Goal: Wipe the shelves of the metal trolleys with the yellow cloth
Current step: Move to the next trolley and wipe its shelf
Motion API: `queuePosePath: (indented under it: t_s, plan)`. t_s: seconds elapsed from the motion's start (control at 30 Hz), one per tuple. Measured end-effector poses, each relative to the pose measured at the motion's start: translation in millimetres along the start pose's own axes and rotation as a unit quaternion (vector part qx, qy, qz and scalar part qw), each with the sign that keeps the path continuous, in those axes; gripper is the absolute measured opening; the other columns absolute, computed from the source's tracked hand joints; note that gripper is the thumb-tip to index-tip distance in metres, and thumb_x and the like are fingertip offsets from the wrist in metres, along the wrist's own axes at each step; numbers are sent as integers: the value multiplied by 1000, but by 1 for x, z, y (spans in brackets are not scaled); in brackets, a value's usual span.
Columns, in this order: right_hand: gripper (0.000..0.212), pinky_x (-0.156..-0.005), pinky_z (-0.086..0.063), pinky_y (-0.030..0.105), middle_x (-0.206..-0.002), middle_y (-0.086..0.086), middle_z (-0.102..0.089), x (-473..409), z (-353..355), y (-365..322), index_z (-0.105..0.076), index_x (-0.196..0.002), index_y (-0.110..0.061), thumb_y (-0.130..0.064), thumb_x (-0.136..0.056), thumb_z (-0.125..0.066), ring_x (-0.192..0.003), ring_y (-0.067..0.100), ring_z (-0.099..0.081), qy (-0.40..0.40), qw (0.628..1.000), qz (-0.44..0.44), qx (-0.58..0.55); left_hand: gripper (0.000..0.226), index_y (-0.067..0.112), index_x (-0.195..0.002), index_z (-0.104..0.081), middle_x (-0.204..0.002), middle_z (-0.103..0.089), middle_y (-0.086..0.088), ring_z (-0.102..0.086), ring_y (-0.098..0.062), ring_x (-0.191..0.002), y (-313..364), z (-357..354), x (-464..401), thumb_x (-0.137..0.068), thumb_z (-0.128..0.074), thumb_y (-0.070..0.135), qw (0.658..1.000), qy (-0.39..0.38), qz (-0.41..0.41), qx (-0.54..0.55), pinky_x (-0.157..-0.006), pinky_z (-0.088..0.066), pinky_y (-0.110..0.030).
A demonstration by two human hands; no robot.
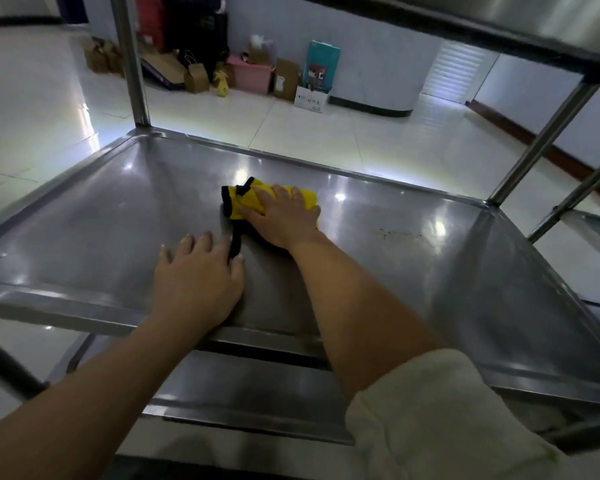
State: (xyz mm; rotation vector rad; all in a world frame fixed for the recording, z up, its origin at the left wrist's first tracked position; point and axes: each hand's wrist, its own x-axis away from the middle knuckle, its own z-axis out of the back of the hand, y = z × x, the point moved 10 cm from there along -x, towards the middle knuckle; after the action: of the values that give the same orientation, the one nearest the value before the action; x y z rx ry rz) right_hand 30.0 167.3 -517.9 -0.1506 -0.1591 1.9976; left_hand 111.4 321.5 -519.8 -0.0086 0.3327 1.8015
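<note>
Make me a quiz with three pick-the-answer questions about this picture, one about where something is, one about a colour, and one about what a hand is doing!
1. Where is the cloth?
A. on the floor
B. on the trolley's middle shelf
C. hanging on a post

2. What colour is the cloth's edging?
A. black
B. red
C. white

3. What is the left hand doing?
A. gripping a post
B. holding a bottle
C. resting flat on the shelf

Answers: 1 B, it lies on the steel shelf under the right hand. 2 A, a black trim runs along the yellow fabric. 3 C, its fingers are spread straight on the metal, holding nothing.
</note>
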Motion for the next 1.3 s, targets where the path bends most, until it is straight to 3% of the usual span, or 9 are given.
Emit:
queuePosePath:
  t_s: [0.17, 0.3, 0.4, 0.57, 0.7, 0.77, 0.87, 1.13, 1.3]
  plan:
    - [59, -107, -12, 69, -155, -3, -24, 1, 18, 49, -25, -145, -42, -65, -91, -33, -144, 28, -15, 35, 999, -21, -3, 58, 26, -143, -37, -152, -35, -5, -26, -29, -142, -3, -5, -5, -96, -20, 55, 1000, -21, -13, -1, -114, -20, -54]
    - [59, -107, -28, 56, -152, 2, -32, 37, 35, 132, -34, -142, -35, -65, -91, -31, -140, 29, -25, 50, 994, -96, 21, 69, 28, -143, -35, -154, -32, -4, -23, -29, -143, -3, -10, -7, -90, -15, 67, 999, -41, -11, -12, -114, -18, -56]
    - [57, -107, -28, 52, -154, 0, -27, 80, 38, 156, -31, -143, -36, -62, -93, -30, -141, 28, -21, 48, 991, -123, 31, 79, 28, -141, -39, -153, -34, -3, -25, -30, -142, 4, -7, -9, -83, -15, 77, 998, -51, -32, -2, -113, -19, -56]
    - [54, -107, -30, 51, -153, -6, -27, 176, 43, 139, -29, -144, -42, -57, -93, -39, -140, 22, -21, 68, 997, -41, 25, 94, 26, -142, -43, -150, -40, -1, -33, -23, -138, 25, -3, -1, -73, -7, 80, 992, -60, -112, -8, -112, -25, -48]
    - [52, -110, -27, 51, -155, -9, -23, 222, 41, 141, -29, -143, -44, -56, -94, -39, -143, 18, -15, 53, 998, -26, 28, 84, 24, -126, -52, -134, -51, -4, -43, -27, -126, 50, -10, -4, -79, -7, 78, 991, -83, -106, -26, -103, -35, -48]
    - [52, -111, -25, 52, -156, -10, -21, 220, 42, 144, -27, -144, -45, -57, -94, -37, -144, 18, -12, 39, 998, -38, 25, 72, 24, -121, -54, -132, -51, -3, -44, -26, -125, 81, -18, -3, -83, -15, 71, 988, -91, -126, -24, -101, -37, -47]
    - [52, -111, -25, 53, -156, -8, -22, 201, 44, 148, -26, -144, -46, -57, -95, -37, -144, 21, -14, 51, 997, -56, 17, 60, 22, -129, -50, -143, -43, -5, -35, -30, -132, 116, -31, 0, -90, -25, 62, 986, -81, -142, -34, -106, -29, -52]
    - [54, -109, -22, 58, -156, -4, -22, 106, 47, 216, -25, -145, -40, -59, -95, -29, -144, 27, -15, 42, 986, -160, 26, 64, 23, -137, -45, -150, -37, -5, -26, -30, -139, 114, -31, -6, -90, -22, 60, 990, -44, -133, 13, -114, -17, -55]
    - [54, -111, -23, 55, -153, 11, -28, 88, 56, 274, -30, -145, -27, -52, -98, -28, -140, 35, -23, 51, 975, -212, 36, 64, 26, -141, -40, -153, -33, -3, -24, -27, -142, 115, -31, -8, -91, -22, 61, 990, -44, -134, 7, -114, -16, -52]
